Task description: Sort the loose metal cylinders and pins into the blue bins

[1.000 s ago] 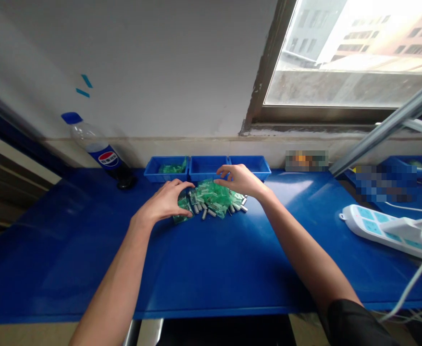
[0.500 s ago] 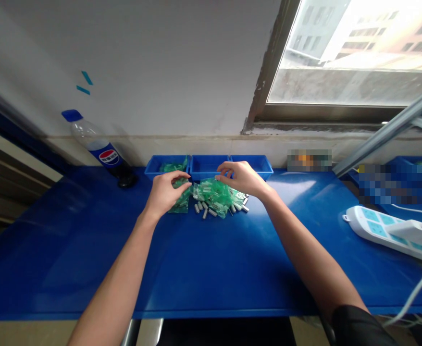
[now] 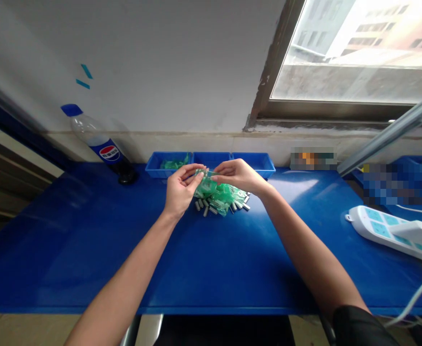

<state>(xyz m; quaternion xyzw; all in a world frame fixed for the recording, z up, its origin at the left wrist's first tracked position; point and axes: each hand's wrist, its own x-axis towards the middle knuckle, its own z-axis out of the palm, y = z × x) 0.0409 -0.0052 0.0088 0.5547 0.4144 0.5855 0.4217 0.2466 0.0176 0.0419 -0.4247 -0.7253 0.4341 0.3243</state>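
My left hand pinches a small clear green plastic bag between thumb and fingers, above the pile. On the bag's other side, my right hand has its thumb and fingertips closed at the bag's upper edge. Below both hands lies a heap of similar green bags. Several small silver metal cylinders are scattered along the heap's front edge. The bag's contents are too small to make out, and my hands cover part of the heap.
Three blue bins stand against the wall: the left bin holds green bags, beside the middle bin and right bin. A cola bottle stands at left. A white power strip with cables lies at right.
My left hand has lifted the green bag and brought it rightward to my right hand. My right hand has stayed near its place, and its fingers have closed at the bag's edge.
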